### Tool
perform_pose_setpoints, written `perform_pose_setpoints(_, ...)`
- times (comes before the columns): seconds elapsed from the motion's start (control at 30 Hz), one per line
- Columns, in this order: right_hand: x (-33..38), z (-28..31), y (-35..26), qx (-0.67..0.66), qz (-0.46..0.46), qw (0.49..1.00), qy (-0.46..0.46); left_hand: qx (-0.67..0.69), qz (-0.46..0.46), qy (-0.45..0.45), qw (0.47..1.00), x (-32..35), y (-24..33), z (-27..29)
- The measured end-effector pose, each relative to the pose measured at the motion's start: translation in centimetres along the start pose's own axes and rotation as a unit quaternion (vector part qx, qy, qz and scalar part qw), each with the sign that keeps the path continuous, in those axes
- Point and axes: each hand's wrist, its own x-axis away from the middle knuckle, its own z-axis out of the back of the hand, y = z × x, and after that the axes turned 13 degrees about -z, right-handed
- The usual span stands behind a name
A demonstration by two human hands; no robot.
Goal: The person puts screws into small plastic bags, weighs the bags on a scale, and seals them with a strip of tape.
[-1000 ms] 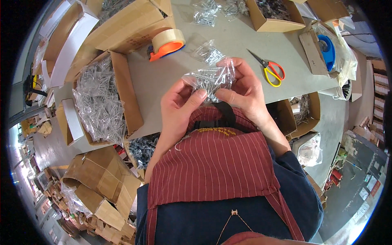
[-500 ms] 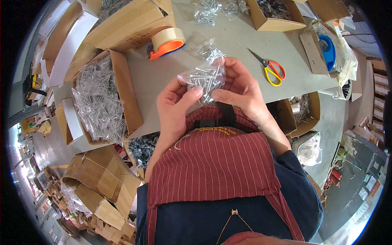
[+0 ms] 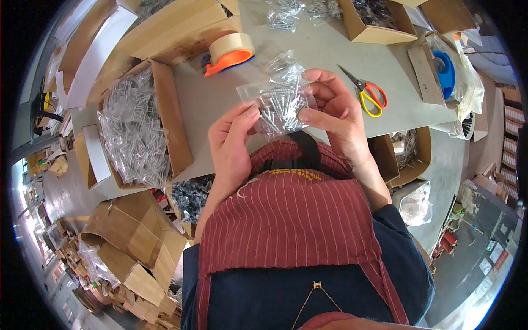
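Observation:
Between my hands, a clear plastic bag of silvery screws (image 3: 280,104) is held up over the near edge of the table. My left hand (image 3: 235,137) pinches the bag's left edge between thumb and fingers. On the other side, my right hand (image 3: 338,113) grips the bag's right edge, thumb in front and fingers behind. Just beyond it, another small bag of screws (image 3: 283,60) lies on the table, partly hidden by the held one. To the left stands an open cardboard box (image 3: 177,121) full of similar bagged screws (image 3: 135,129).
An orange tape dispenser (image 3: 228,58) with a tape roll sits beyond my left hand. Scissors (image 3: 367,93) with red and yellow handles lie to the right. More bags of screws (image 3: 284,15) and a cardboard box (image 3: 379,34) are at the back. A blue tape dispenser (image 3: 444,74) stands far right.
The bag has been spread wider and flatter between my hands, its left corner now showing. My left hand has shifted slightly left and down, my right slightly right.

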Motion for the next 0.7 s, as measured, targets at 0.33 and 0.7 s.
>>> perform_pose_setpoints(0.33,-0.02,0.18,0.03,0.002,0.005,1.000,0.007,0.010,-0.010,-0.014,1.000,-0.04,-0.05,-0.02)
perform_pose_setpoints(0.7,0.07,0.05,0.12,0.034,0.029,0.999,-0.003,-0.010,0.025,-0.054,0.998,-0.52,0.20,0.04)
